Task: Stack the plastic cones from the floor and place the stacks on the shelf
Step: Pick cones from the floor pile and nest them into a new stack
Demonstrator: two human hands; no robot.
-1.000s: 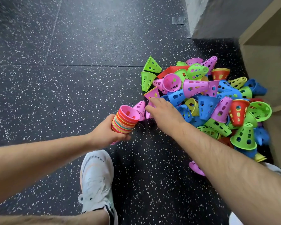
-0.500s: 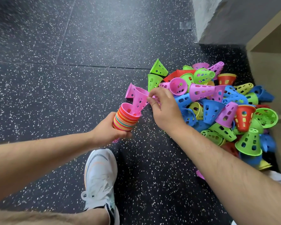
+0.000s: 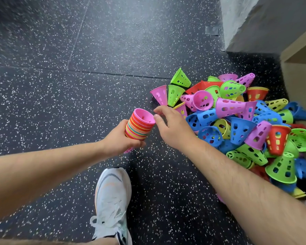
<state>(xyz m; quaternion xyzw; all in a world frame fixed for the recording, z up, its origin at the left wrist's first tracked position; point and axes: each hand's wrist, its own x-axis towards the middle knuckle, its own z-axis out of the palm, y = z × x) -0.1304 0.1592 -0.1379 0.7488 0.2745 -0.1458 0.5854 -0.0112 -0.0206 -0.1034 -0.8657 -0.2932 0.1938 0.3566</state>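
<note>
My left hand point(image 3: 120, 138) grips a stack of nested cones point(image 3: 140, 125) with many-coloured rims and a pink cone on top, its open mouth facing up and away. My right hand point(image 3: 173, 128) hovers just right of the stack's rim, fingers spread and holding nothing. A loose pile of perforated cones point(image 3: 237, 121) in pink, green, blue, red and yellow lies on the floor to the right. One pink cone point(image 3: 160, 94) stands apart at the pile's left edge, beside a green cone point(image 3: 174, 94).
The floor point(image 3: 78, 85) is dark speckled rubber. My white shoe point(image 3: 111, 200) is planted below the hands. A wooden shelf unit point(image 3: 300, 71) rises at the right edge behind the pile, with a grey wall corner point(image 3: 245, 23) beyond it.
My right hand pushed a pink cone down into the stack and let go; that cone now sits on top. A second pink cone dropped to the pile's left edge.
</note>
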